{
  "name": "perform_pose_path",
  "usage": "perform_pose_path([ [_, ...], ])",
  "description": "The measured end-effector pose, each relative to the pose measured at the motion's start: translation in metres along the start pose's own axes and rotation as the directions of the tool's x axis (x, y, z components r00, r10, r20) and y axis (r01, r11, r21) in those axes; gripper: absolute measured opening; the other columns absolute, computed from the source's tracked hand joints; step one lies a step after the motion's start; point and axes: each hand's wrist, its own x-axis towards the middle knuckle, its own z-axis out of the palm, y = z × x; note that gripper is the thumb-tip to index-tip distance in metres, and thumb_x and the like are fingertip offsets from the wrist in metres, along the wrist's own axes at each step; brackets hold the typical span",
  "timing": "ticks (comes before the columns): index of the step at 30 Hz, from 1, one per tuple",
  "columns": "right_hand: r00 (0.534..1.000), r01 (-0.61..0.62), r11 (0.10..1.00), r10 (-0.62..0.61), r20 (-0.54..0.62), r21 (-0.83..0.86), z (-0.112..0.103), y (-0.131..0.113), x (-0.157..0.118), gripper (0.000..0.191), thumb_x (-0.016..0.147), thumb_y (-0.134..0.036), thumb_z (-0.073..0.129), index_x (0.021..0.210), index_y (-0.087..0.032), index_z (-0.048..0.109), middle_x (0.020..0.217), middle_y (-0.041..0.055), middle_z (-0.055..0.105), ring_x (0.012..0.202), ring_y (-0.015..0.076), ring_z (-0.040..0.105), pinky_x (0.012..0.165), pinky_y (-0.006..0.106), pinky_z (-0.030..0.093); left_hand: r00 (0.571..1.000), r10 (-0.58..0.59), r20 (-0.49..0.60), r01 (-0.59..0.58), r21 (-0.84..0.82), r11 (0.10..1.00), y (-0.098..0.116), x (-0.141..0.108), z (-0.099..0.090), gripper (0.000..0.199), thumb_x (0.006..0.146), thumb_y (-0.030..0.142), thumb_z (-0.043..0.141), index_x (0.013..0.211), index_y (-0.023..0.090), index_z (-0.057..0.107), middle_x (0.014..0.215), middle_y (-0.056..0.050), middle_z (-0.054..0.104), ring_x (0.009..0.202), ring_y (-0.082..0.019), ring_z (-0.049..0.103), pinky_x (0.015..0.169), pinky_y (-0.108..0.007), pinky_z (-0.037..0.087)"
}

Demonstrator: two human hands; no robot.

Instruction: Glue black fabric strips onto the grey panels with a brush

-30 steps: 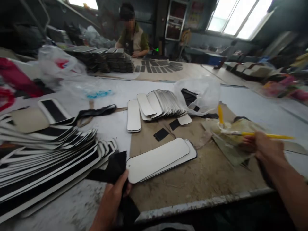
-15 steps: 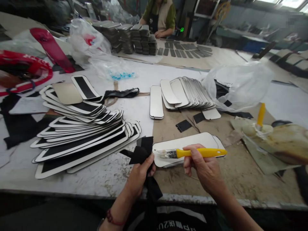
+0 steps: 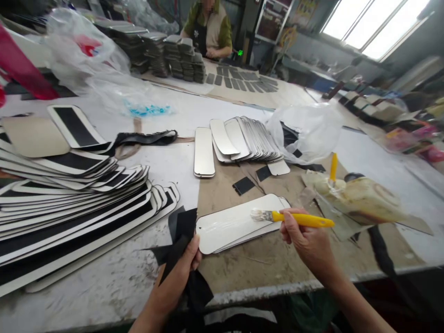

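My right hand [image 3: 300,233] grips the yellow handle of a paintbrush [image 3: 305,219]. The pale, wet-looking bristles touch the top of a white rounded panel [image 3: 239,217], where a shiny streak runs toward its left end. More panels of the same kind lie under it, their edges showing at the right. Black fabric strips [image 3: 182,226] are bunched in my left hand [image 3: 182,266], whose thumb is at the panel's left corner. Part of the strips is hidden by that hand.
Panels with black strips [image 3: 86,222] are heaped on the left. White panels [image 3: 256,141] fan out beyond the work, beside a clear plastic bag [image 3: 312,132]. A second yellow-handled brush [image 3: 333,167] stands in a stained container [image 3: 371,199] at right. A co-worker [image 3: 208,32] is across the table.
The brush has moved right along the panel from its left end, and a glossy streak shows behind it. My left hand still holds the fabric strips. The view has swung right.
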Motion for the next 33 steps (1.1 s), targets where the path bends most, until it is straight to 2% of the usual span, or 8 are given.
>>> perform_pose_path([
  [6, 0.995, 0.061, 0.973, -0.076, -0.057, -0.220, -0.025, 0.010, 0.009, 0.026, 0.090, -0.044, 0.044, 0.090, -0.021, 0.055, 0.053, -0.0022, 0.055, 0.043, 0.0149, 0.054, 0.044, 0.026, 0.043, 0.991, 0.063, -0.120, -0.066, -0.021, 0.998, 0.005, 0.000, 0.008, 0.041, 0.065, 0.061, 0.065, 0.061, 0.020, 0.061, 0.048, 0.001, 0.054, 0.046, -0.014, 0.048, 0.046, -0.024, 0.040],
  [11, 0.981, 0.149, 0.921, -0.185, -0.067, -0.360, -0.035, 0.014, 0.013, 0.026, 0.090, -0.042, 0.043, 0.091, -0.020, 0.057, 0.066, 0.0014, 0.062, 0.050, 0.0152, 0.059, 0.049, 0.026, 0.044, 0.996, 0.038, -0.084, -0.036, 0.025, 0.999, 0.014, 0.002, 0.014, 0.050, 0.067, 0.067, 0.058, 0.048, 0.021, 0.053, 0.039, 0.000, 0.049, 0.033, -0.013, 0.038, 0.036, -0.026, 0.031],
  [18, 0.954, 0.245, 0.890, -0.292, -0.069, -0.385, -0.051, 0.009, 0.012, 0.018, 0.090, -0.036, 0.046, 0.094, -0.022, 0.057, 0.080, 0.0035, 0.064, 0.063, 0.0166, 0.063, 0.054, 0.026, 0.046, 0.992, 0.072, -0.108, -0.070, 0.018, 0.997, 0.007, 0.004, 0.011, 0.048, 0.063, 0.066, 0.063, 0.054, 0.020, 0.054, 0.044, 0.002, 0.048, 0.042, -0.013, 0.041, 0.042, -0.025, 0.032],
  [23, 0.938, 0.246, 0.913, -0.308, -0.158, -0.324, -0.061, -0.016, -0.002, 0.022, 0.089, -0.040, 0.046, 0.093, -0.023, 0.061, 0.082, 0.0055, 0.064, 0.077, 0.0220, 0.062, 0.066, 0.032, 0.050, 0.987, -0.031, -0.157, 0.016, -0.097, 0.995, -0.002, 0.002, -0.010, 0.049, 0.060, 0.062, 0.069, 0.073, 0.016, 0.056, 0.047, 0.007, 0.036, 0.046, -0.010, 0.031, 0.044, -0.023, 0.026],
  [25, 0.948, 0.260, 0.922, -0.301, -0.106, -0.288, -0.059, -0.031, -0.006, 0.026, 0.089, -0.042, 0.044, 0.089, -0.024, 0.063, 0.079, 0.0051, 0.062, 0.078, 0.0224, 0.061, 0.069, 0.033, 0.050, 0.988, 0.006, -0.155, -0.034, -0.182, 0.983, 0.004, -0.011, -0.018, 0.050, 0.065, 0.057, 0.069, 0.090, 0.015, 0.057, 0.051, 0.007, 0.035, 0.048, -0.009, 0.030, 0.045, -0.022, 0.026],
  [28, 0.951, 0.309, 0.916, -0.295, 0.094, -0.257, -0.043, -0.053, -0.008, 0.031, 0.089, -0.044, 0.043, 0.078, -0.023, 0.064, 0.079, 0.0057, 0.060, 0.078, 0.0221, 0.059, 0.067, 0.032, 0.049, 0.996, 0.073, -0.041, -0.083, -0.364, 0.928, 0.016, -0.034, -0.022, 0.042, 0.073, 0.048, 0.063, 0.097, 0.014, 0.056, 0.057, 0.006, 0.040, 0.051, -0.009, 0.033, 0.047, -0.021, 0.028],
  [31, 0.897, 0.378, 0.923, -0.345, 0.276, -0.073, -0.008, -0.069, -0.010, 0.030, 0.089, -0.042, 0.043, 0.080, -0.021, 0.063, 0.093, 0.0074, 0.062, 0.088, 0.0219, 0.058, 0.073, 0.031, 0.049, 0.998, 0.055, 0.028, -0.036, -0.473, 0.880, 0.021, -0.049, -0.017, 0.034, 0.075, 0.043, 0.063, 0.091, 0.013, 0.057, 0.059, 0.004, 0.042, 0.051, -0.007, 0.034, 0.047, -0.020, 0.028],
  [33, 0.868, 0.319, 0.943, -0.329, 0.372, 0.090, 0.020, -0.076, -0.014, 0.029, 0.091, -0.041, 0.041, 0.092, -0.021, 0.062, 0.086, 0.0059, 0.062, 0.081, 0.0187, 0.059, 0.071, 0.029, 0.049, 0.997, 0.049, 0.052, -0.017, -0.491, 0.871, 0.020, -0.054, -0.011, 0.032, 0.077, 0.043, 0.063, 0.087, 0.013, 0.058, 0.058, 0.004, 0.043, 0.050, -0.007, 0.034, 0.047, -0.020, 0.027],
])
